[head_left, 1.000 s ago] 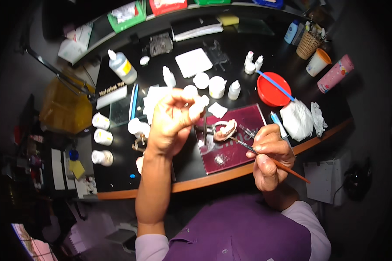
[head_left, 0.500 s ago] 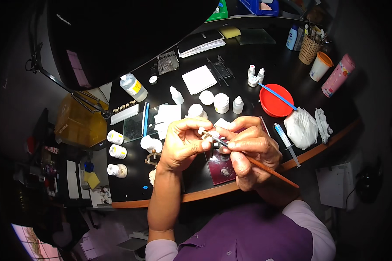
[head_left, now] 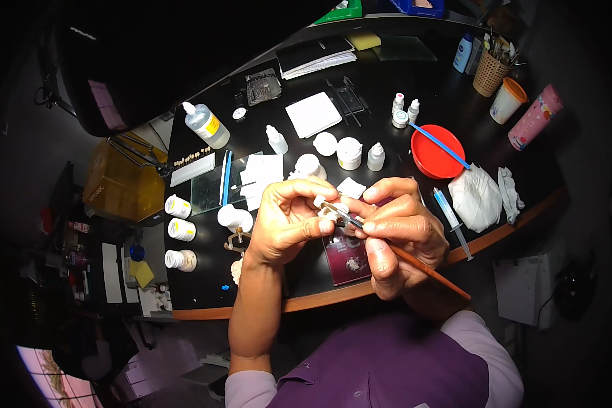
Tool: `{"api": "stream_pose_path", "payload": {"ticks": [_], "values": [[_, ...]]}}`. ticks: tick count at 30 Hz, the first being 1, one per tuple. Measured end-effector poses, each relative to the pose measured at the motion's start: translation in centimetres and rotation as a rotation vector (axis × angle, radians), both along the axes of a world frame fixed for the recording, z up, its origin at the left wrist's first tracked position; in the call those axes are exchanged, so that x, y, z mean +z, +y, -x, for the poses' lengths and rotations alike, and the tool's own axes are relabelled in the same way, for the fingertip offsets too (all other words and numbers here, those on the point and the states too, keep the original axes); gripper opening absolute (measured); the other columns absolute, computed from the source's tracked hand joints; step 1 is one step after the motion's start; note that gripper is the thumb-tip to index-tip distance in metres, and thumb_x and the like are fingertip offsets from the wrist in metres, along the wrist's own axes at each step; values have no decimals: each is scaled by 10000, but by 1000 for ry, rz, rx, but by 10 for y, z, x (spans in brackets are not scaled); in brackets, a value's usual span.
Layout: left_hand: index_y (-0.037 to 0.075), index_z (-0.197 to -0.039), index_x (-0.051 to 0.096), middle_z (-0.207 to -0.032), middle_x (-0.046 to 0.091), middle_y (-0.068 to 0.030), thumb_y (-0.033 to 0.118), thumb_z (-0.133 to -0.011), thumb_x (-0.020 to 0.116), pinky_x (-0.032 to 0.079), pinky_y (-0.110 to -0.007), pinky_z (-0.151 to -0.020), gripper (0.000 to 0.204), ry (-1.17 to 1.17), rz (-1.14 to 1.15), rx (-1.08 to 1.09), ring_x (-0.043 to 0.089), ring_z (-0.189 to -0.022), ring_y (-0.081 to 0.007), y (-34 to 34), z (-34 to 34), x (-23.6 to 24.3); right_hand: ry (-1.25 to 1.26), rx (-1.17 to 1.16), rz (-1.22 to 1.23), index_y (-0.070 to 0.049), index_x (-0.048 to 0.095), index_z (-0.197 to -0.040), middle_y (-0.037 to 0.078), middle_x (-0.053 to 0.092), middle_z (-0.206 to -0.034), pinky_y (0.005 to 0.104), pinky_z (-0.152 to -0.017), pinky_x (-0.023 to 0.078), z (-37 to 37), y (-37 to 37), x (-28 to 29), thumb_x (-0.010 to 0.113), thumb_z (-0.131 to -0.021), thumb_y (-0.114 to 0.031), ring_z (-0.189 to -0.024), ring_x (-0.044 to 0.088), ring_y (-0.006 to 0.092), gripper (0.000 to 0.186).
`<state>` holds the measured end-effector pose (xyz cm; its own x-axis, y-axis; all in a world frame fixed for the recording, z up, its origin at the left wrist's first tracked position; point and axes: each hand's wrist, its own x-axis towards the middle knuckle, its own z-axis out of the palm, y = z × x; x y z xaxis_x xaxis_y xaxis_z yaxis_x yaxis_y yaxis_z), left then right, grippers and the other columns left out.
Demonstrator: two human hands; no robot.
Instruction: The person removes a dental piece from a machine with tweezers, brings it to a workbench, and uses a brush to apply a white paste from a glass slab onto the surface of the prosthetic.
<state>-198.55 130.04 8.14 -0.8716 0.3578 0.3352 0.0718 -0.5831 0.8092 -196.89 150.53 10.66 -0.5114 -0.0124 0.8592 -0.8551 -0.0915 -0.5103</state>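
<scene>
My left hand (head_left: 285, 221) is closed, its thumb and fingertips pinching a small off-white tooth-like piece (head_left: 319, 201). In my right hand (head_left: 408, 238), also closed, is a thin brush with a brown wooden handle (head_left: 425, 266); the handle slants down to the right. The brush's tip end touches or lies right at the small piece, and the fingers partly hide the contact. Both hands nearly meet above a dark red booklet (head_left: 347, 262) with white crumbs on it. A folded white tissue (head_left: 351, 188) shows just beyond the fingers.
White jars (head_left: 236, 217) and a brass-coloured articulator (head_left: 238, 239) stand left of my hands. Beyond are dropper bottles (head_left: 376, 157) and an open jar (head_left: 349, 154). To the right lie a red bowl (head_left: 428, 160), a syringe (head_left: 452, 221) and crumpled white tissue (head_left: 474, 200). A dark lamp or screen hangs upper left.
The view has shifted slightly, so the tabletop things sit a little differently in it. Both hands keep their grips, and the brush stays at the small piece.
</scene>
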Motion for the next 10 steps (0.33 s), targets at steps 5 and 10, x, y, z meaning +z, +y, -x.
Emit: {"api": "stream_pose_path", "payload": {"ticks": [5, 10], "values": [[-16, -1165, 715, -1135, 666, -139, 52, -774, 911, 545, -393, -954, 443, -23, -9, -12, 716, -1090, -320, 4, -1, 6, 7, -7, 16, -16, 676, -983, 128, 721, -852, 393, -856, 560, 1, -2, -1, 643, -747, 60, -923, 695, 314, 250], [-16, -1169, 712, -1136, 664, -138, 74, -770, 922, 550, -393, -975, 460, 4, 21, -6, 714, -1100, -312, 2, -1, 6, -13, 4, 0, -21, 677, -996, 134, 732, -887, 401, -864, 559, 0, -1, -4, 642, -760, 54, -921, 694, 317, 250]]}}
